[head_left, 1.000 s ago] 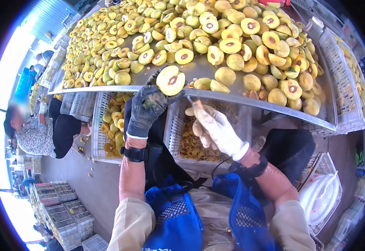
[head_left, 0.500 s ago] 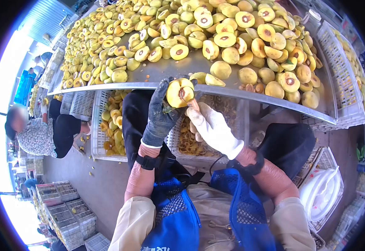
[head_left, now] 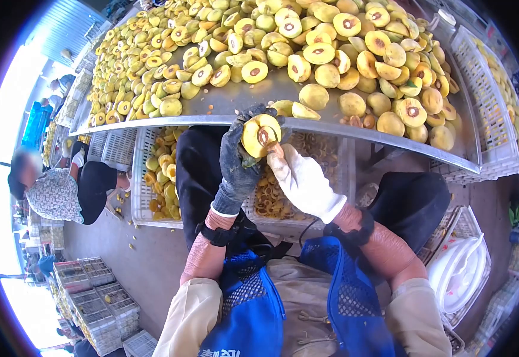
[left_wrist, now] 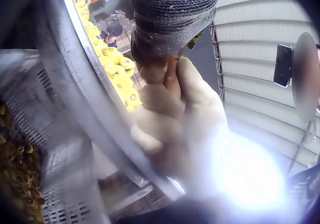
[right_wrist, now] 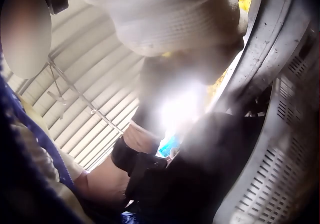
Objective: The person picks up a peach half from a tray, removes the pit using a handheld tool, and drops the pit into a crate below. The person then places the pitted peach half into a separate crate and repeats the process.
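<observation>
1. Head view: here's the halved peach (head_left: 251, 141), just in front of the table (head_left: 229, 100), sitting in the left hand (head_left: 238, 177). The dark-gloved fingers curl round it, cut face up and the brown stone (head_left: 264, 135) showing toward its right side. The right hand (head_left: 304, 183), in white, lies to the lower right, fingers closed on a small tool's handle (head_left: 276, 153). That handle slants up and left, straight at the stone; its upper end meets the fruit right beside it. That meeting of tool and stone is what matters, I'd judge.

2. Left wrist view: the dark glove hides the peach completely. Below it, white fingers pinch the reddish-brown handle, its long axis close to upright here, top end against the dark glove.

3. Right wrist view: white glove above, glare over the dark one. Fingertips and tool are hidden; can't tell the grip from here.
</observation>
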Demonstrator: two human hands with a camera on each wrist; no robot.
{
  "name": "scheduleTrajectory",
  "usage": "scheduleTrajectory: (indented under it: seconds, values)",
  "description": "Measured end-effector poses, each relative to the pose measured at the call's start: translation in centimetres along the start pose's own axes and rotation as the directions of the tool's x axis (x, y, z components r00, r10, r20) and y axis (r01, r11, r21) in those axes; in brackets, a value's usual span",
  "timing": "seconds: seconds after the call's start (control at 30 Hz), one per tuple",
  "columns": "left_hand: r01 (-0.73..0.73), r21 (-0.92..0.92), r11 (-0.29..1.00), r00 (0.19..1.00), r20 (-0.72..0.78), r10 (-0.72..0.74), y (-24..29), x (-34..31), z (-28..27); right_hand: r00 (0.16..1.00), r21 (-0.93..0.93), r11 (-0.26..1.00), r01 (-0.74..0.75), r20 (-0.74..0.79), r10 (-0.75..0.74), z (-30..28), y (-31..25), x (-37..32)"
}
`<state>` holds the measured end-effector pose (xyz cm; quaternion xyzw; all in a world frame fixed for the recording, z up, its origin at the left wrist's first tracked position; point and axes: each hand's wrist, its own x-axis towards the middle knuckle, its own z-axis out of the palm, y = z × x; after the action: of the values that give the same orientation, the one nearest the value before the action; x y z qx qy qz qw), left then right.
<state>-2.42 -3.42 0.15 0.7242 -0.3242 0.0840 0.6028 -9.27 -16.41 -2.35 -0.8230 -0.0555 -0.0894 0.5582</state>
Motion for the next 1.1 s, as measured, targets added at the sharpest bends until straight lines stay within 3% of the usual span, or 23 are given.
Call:
scheduleTrajectory:
  seconds: [0.17,0.27,0.37,0.47,0.57,0.67,0.7,0.8,0.83,0.93,1.0,1.07,1.1]
  values:
    - [0.002,-0.043,0.999,0.995,-0.101,-0.007,-1.7,-0.7,1.0,0.999,0.013,0.999,-0.05,-0.008,0.05,0.5,0.1,-0.1]
    - [-0.036,0.078,0.996,0.988,-0.149,0.047,-1.2,-0.8,1.2,0.998,0.091,0.994,-0.058,-0.007,0.059,0.9,0.0,-0.4]
    - [-0.008,-0.02,1.0,0.986,-0.164,0.004,-1.3,-0.8,1.3,0.999,0.151,0.988,-0.037,0.005,0.036,1.1,0.3,-0.5]
    - [-0.094,0.229,0.969,0.984,-0.128,0.126,-2.8,-1.1,0.3,0.999,0.138,0.99,-0.02,0.046,0.014,0.6,-0.2,-0.5]
    - [0.009,0.138,0.99,0.982,-0.19,0.018,-4.1,-1.6,0.0,0.997,0.124,0.992,-0.033,0.078,0.024,0.6,-0.2,-0.5]
    - [0.018,0.285,0.958,0.939,-0.334,0.082,-4.3,-2.0,1.3,0.997,0.104,0.993,-0.055,0.065,0.049,1.1,0.0,-0.6]
    - [0.069,0.108,0.992,0.92,-0.391,-0.022,-3.1,-1.7,2.1,0.998,0.115,0.992,-0.052,0.043,0.047,1.6,0.4,-0.8]
    - [0.092,0.147,0.985,0.948,-0.315,-0.041,-2.9,-1.6,1.9,0.999,0.203,0.979,-0.026,0.035,0.019,1.7,0.6,-0.6]
    - [0.101,-0.114,0.988,0.943,-0.307,-0.132,-2.8,-1.9,2.1,0.999,0.241,0.97,-0.013,0.041,0.003,1.6,0.6,-0.5]
    - [0.095,-0.368,0.925,0.954,-0.232,-0.19,-4.2,-2.2,1.9,0.999,0.361,0.932,0.026,0.031,-0.04,1.9,0.9,-0.5]
    - [0.09,-0.248,0.965,0.96,-0.238,-0.151,-4.6,-2.5,1.6,0.95,0.613,0.732,-0.298,0.267,0.162,1.1,0.0,-0.6]
    - [0.059,-0.112,0.992,0.97,-0.229,-0.083,-4.4,-2.6,1.4,0.872,0.658,0.579,-0.481,0.43,0.236,0.0,-1.0,-0.6]
    - [0.029,-0.037,0.999,0.976,-0.213,-0.036,-3.9,-2.8,1.3,0.854,0.635,0.581,-0.509,0.458,0.247,-0.3,-1.2,-0.5]
